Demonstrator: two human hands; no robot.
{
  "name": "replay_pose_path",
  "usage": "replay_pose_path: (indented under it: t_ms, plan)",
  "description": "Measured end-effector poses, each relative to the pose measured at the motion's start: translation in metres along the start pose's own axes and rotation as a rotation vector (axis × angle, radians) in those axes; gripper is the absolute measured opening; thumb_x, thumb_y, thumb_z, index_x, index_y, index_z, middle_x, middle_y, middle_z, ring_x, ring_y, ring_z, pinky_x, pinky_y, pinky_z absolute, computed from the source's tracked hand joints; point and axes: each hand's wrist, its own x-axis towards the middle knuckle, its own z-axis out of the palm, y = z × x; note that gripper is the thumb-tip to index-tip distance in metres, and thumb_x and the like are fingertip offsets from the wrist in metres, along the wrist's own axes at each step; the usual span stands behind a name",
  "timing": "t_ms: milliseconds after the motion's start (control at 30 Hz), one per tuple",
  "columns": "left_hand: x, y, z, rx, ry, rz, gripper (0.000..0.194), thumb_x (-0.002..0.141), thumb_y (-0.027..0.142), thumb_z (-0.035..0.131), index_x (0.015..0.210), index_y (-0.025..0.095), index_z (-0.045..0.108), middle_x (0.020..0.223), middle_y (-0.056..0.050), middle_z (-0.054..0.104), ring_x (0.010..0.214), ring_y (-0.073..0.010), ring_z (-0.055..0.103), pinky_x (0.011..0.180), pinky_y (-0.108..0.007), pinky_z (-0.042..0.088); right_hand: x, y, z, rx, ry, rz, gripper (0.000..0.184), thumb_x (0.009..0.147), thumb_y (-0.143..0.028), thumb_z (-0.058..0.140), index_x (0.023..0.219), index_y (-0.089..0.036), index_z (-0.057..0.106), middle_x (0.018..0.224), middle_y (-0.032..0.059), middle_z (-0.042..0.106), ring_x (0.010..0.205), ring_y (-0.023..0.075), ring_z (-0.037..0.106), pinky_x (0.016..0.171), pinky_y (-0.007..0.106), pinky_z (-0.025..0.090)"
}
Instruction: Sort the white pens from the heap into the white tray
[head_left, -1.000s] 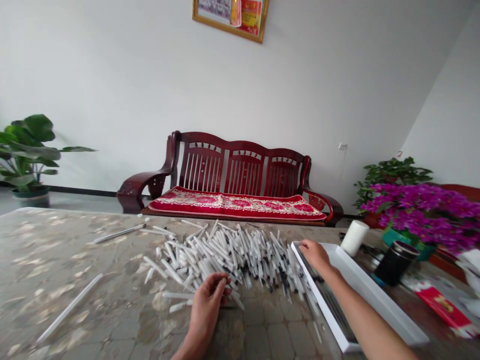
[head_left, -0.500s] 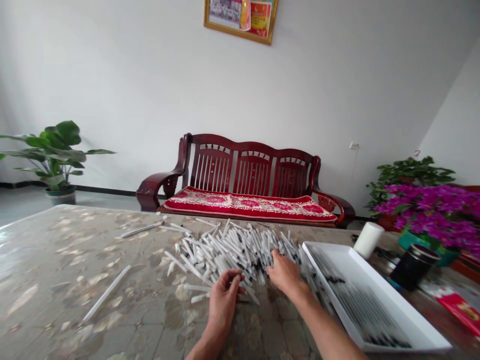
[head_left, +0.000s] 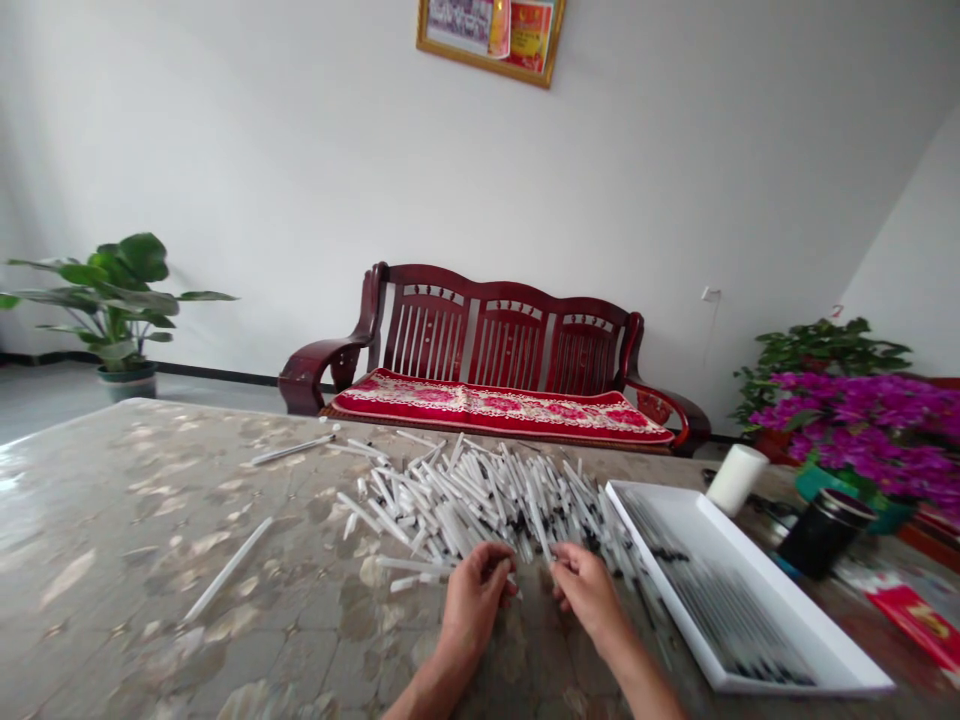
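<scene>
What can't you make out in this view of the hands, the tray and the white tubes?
In the head view:
- Left hand and right hand: their fingers hide whether they grip any tube.
- White tray: the tubes inside are too blurred to count.
- Pile of white tubes: the lower ones are hidden by those on top.
- Red packet: cut off by the right edge.

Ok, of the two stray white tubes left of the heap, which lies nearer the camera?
The tube alone on the tabletop, front-left of the heap; the other tube lies farther back.

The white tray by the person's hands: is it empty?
No, the white tray holds rows of white pens with dark tips.
</scene>
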Motion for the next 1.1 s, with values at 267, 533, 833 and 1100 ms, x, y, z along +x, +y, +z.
replay_pose_path:
  t_ms: [267,533,833,1100]
  plan:
    - [0.002,-0.005,-0.003,0.094,-0.007,0.027,0.033,0.07,0.042,0.069,0.091,0.016,0.071,0.07,-0.003,0.071,0.06,-0.0189,0.064,0.05,-0.025,0.046,-0.025,-0.017,0.023,0.174,-0.127,-0.381,0.023,0.083,-0.032,0.058,0.095,-0.022,0.075,0.095,0.0061,0.077,0.092,0.0229,0.071,0.082,0.03,0.054]
    - [0.005,0.01,-0.004,-0.064,0.153,0.031,0.04,0.067,0.058,0.07,0.069,0.02,0.061,0.058,0.0,0.064,0.055,-0.0183,0.062,0.046,-0.025,0.044,-0.008,0.001,0.015,-0.034,0.196,-0.397,0.024,0.084,-0.034,0.054,0.086,-0.021,0.073,0.087,0.0076,0.076,0.083,0.023,0.071,0.077,0.03,0.053]
    - [0.009,0.013,-0.012,-0.227,0.254,-0.025,0.042,0.062,0.055,0.078,0.075,0.021,0.058,0.067,0.0,0.068,0.061,-0.0204,0.069,0.051,-0.027,0.051,-0.001,-0.002,-0.006,-0.621,0.319,-0.215,0.016,0.091,-0.034,0.058,0.09,-0.021,0.067,0.094,0.0057,0.074,0.083,0.0206,0.071,0.065,0.026,0.043]
    - [0.01,0.014,-0.014,-0.319,0.24,-0.048,0.047,0.056,0.047,0.085,0.085,0.02,0.06,0.078,-0.001,0.07,0.068,-0.0181,0.07,0.057,-0.026,0.054,0.002,-0.01,-0.002,-0.75,0.31,-0.123,0.016,0.094,-0.024,0.056,0.087,-0.021,0.07,0.093,0.0055,0.077,0.083,0.0176,0.071,0.062,0.025,0.035]
